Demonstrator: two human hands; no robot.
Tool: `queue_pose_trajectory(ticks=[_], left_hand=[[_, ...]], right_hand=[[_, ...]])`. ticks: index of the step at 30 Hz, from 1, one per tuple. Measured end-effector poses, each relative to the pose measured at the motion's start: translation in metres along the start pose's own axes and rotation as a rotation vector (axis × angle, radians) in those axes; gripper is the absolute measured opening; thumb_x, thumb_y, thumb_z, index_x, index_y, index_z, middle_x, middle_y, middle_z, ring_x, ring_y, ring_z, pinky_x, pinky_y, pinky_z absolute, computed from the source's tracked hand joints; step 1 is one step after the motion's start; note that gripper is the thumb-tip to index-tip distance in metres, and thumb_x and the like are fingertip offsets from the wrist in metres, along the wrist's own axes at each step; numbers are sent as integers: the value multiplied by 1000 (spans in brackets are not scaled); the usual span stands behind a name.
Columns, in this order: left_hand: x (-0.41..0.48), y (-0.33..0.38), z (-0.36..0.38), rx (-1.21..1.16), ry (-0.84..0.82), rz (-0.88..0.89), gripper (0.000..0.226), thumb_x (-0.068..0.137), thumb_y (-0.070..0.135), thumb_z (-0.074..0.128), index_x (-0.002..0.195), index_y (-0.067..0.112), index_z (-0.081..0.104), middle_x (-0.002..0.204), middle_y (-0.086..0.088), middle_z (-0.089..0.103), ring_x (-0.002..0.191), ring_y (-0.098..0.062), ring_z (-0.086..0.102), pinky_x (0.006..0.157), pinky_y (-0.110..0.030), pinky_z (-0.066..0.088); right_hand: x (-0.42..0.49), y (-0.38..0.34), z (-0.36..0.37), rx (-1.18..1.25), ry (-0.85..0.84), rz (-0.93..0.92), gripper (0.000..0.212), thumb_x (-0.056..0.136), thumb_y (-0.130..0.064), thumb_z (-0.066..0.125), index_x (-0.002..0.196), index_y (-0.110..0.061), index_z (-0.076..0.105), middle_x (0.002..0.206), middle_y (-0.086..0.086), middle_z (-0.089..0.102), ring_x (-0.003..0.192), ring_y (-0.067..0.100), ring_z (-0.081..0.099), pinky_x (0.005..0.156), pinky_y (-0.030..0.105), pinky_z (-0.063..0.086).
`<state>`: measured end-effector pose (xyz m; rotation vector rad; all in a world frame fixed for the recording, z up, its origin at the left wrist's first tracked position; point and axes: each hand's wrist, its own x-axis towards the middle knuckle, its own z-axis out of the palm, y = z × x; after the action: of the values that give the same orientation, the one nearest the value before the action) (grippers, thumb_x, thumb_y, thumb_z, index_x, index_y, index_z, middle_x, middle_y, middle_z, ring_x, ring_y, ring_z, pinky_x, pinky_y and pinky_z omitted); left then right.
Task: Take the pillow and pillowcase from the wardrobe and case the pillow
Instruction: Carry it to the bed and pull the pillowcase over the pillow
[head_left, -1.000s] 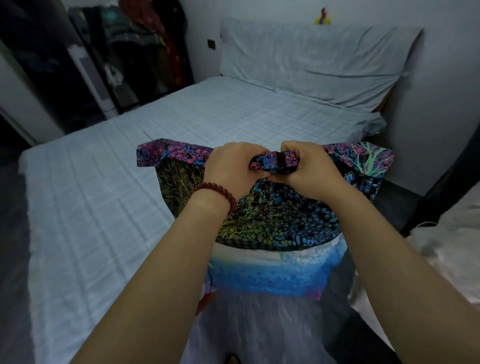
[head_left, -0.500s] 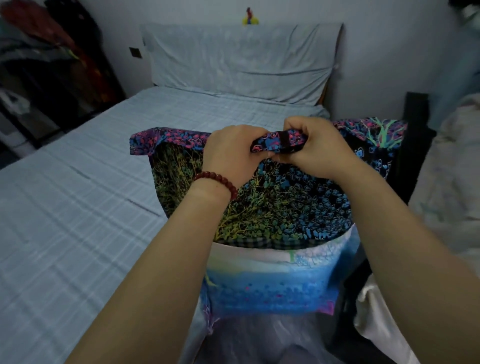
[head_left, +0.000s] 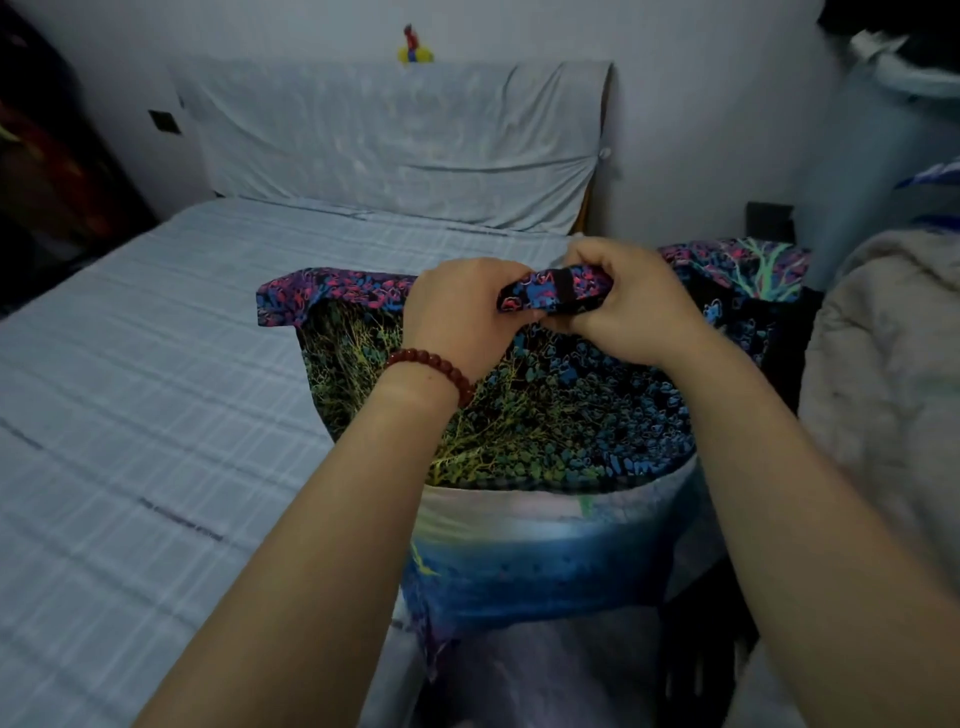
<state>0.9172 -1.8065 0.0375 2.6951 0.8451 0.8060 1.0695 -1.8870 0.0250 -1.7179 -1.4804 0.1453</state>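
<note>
From the head camera, the left hand (head_left: 462, 317) and right hand (head_left: 631, 306) are both pinching the pillowcase (head_left: 545, 415) at its top hem, held upright beside the bed (head_left: 156, 389). Since a second ago the grip is staying put; only the view is swinging right. The casing is probably at its closing stage; the pillow itself is hidden.
</note>
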Motion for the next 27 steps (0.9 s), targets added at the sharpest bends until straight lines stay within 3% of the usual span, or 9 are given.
queue_pose_trajectory(ticks=[5,13,18,24,27], left_hand=[[47,-26,32,-11,-60,8,16,79,39,65,86,25,70,74,0,69,72,-24,62,63,-36,50],[125,-60,77,-30,-159,72,20,80,44,62,80,25,68,73,2,68,69,-24,61,60,-34,48],[174,-65,105,-113,-143,130,20,76,47,66,78,28,70,71,2,69,65,-22,61,55,-30,45],[250,-60,146,-160,-162,137,20,76,46,67,85,29,72,79,2,72,71,-22,63,59,-35,50],[294,-52,166,-150,-159,147,18,77,44,66,83,28,71,78,1,70,71,-23,63,60,-37,51]], right_hand=[[34,36,10,-35,82,30,38,58,-30,81,71,-20,47,67,-10,52,69,20,52,68,36,42],[91,87,19,-51,132,206,44,54,-35,87,92,-29,66,89,-10,69,83,9,63,75,27,50],[119,122,9,-94,207,231,33,54,-45,83,78,-27,69,74,-12,65,71,8,60,60,23,44],[170,181,-17,-107,205,240,29,57,-40,83,76,-23,68,74,-6,66,71,13,60,64,30,47],[202,212,-37,-98,199,236,24,58,-38,84,69,-31,63,66,-13,62,64,0,56,56,21,40]])
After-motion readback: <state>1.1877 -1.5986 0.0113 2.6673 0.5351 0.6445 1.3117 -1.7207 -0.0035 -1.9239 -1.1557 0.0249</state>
